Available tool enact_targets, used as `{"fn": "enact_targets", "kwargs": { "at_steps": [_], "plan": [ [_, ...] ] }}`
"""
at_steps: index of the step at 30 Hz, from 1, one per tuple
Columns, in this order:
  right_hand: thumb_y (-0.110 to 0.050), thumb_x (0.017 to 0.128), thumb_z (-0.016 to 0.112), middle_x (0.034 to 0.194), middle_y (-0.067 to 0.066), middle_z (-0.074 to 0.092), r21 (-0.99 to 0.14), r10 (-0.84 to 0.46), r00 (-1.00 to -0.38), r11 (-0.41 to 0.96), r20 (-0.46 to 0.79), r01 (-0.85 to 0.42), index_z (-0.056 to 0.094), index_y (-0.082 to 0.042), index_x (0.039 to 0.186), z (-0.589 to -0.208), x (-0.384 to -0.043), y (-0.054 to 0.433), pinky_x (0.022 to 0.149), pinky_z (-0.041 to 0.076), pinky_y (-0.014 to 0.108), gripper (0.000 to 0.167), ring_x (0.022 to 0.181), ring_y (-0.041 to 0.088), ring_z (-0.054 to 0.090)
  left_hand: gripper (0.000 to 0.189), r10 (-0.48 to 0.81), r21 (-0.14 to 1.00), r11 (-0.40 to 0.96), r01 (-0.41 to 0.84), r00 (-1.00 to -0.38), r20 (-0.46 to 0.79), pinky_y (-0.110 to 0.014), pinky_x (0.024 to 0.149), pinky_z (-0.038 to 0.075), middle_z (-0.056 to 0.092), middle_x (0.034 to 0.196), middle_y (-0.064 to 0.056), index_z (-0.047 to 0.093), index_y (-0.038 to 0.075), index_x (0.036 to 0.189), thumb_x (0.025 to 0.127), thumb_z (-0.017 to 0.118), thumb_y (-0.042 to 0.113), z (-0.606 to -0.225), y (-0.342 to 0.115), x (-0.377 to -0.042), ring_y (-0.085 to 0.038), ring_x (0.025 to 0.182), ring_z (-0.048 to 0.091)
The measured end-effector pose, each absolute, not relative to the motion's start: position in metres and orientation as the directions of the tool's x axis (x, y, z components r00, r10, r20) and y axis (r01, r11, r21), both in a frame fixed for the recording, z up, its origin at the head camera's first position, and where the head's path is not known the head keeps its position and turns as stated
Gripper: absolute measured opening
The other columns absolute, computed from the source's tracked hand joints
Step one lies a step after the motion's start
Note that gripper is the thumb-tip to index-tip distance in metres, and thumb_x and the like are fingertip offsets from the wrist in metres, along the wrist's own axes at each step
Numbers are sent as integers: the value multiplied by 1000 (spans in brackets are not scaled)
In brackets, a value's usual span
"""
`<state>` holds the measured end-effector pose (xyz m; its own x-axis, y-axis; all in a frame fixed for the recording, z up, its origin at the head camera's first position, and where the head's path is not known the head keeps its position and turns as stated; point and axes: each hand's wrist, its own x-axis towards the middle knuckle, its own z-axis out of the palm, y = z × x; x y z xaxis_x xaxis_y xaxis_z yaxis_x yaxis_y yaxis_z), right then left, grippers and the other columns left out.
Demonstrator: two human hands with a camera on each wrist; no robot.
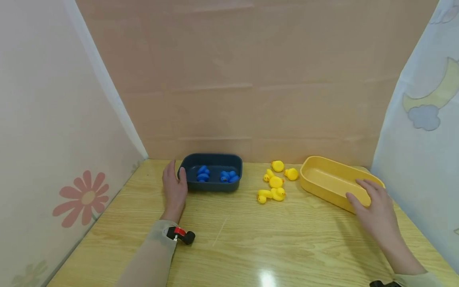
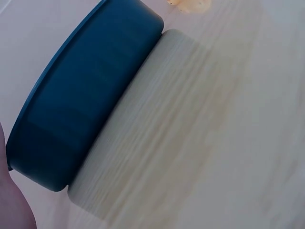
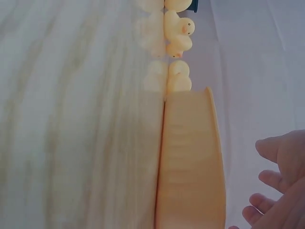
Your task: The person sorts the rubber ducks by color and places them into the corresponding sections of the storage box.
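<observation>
A dark blue bin (image 1: 215, 186) stands at the back left with several small blue rubber ducks (image 1: 203, 174) inside. My left hand (image 1: 174, 188) is at its left end, fingers extended along the outside and thumb by the near corner; whether it touches cannot be told. In the left wrist view the bin's side (image 2: 86, 90) fills the upper left. My right hand (image 1: 380, 207) hovers over the right end of a yellow bin (image 1: 322, 193), fingers spread and loosely bent, holding nothing. The right wrist view shows those fingers (image 3: 269, 179) apart from the bin wall (image 3: 190, 157).
Several yellow rubber ducks (image 1: 276, 182) lie loose on the wooden table (image 1: 251, 235) between the two bins. A brown paper-like backdrop (image 1: 251, 79) rises behind, with pale patterned walls at the left (image 1: 53, 119) and right (image 1: 423, 159).
</observation>
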<state>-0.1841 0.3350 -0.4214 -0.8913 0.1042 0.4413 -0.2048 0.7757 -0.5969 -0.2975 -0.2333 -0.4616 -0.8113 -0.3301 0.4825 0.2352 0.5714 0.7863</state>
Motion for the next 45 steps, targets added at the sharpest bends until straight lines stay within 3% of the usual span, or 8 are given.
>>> {"fn": "enact_targets", "kwargs": {
  "at_steps": [9, 17, 25, 35, 40, 45],
  "plan": [
    [-24, 114, 61, 166, 45, 28, -611, 140, -891, 772, 431, -174, 39, 11, 163, -431, -187, 355, 117, 13, 87, 64, 150, 73, 18, 50, -271, 675, 644, 360, -717, 642, -63, 126, 31, 45, 166, -24, 50, 1, 162, 117, 54, 22, -451, -222, -295, -45, 154, 36],
    [-27, 117, 56, 168, 46, 20, -627, 158, -909, 767, 385, -132, 30, 12, 166, -429, -187, 363, 118, 12, 86, 68, 152, 72, 14, 47, -196, 594, 675, 437, -670, 716, -63, 124, 35, 50, 162, -25, 55, 0, 158, 115, 55, 20, -438, -202, -288, -46, 151, 40],
    [-30, 118, 51, 171, 46, 6, -673, 174, -935, 735, 308, -85, 18, 12, 169, -427, -185, 368, 119, 11, 86, 74, 155, 70, 5, 51, -114, 588, 653, 478, -705, 700, -62, 123, 38, 49, 166, -17, 50, 6, 164, 117, 54, 25, -423, -178, -278, -39, 154, 41],
    [-35, 119, 46, 171, 45, -14, -730, 165, -962, 682, 217, -47, 2, 12, 170, -432, -184, 378, 112, 19, 89, 82, 155, 71, -3, 51, -7, 538, 611, 580, -676, 737, -59, 125, 36, 51, 166, -15, 53, 3, 161, 116, 55, 27, -412, -144, -274, -39, 153, 42],
    [-38, 119, 46, 169, 47, -16, -756, 177, -968, 654, 180, -21, -6, 13, 168, -436, -186, 380, 117, 10, 87, 89, 155, 70, -8, 52, 36, 530, 581, 618, -670, 741, -60, 123, 39, 51, 165, -16, 53, 4, 161, 115, 58, 26, -412, -123, -271, -38, 153, 44],
    [-46, 118, 47, 169, 43, -26, -838, 204, -976, 543, 80, 45, -18, 5, 169, -437, -188, 383, 123, -1, 81, 97, 156, 66, -17, 52, 81, 537, 554, 637, -683, 726, -59, 122, 42, 49, 167, -17, 52, 4, 162, 115, 59, 24, -412, -100, -268, -38, 153, 44]
  ]
}}
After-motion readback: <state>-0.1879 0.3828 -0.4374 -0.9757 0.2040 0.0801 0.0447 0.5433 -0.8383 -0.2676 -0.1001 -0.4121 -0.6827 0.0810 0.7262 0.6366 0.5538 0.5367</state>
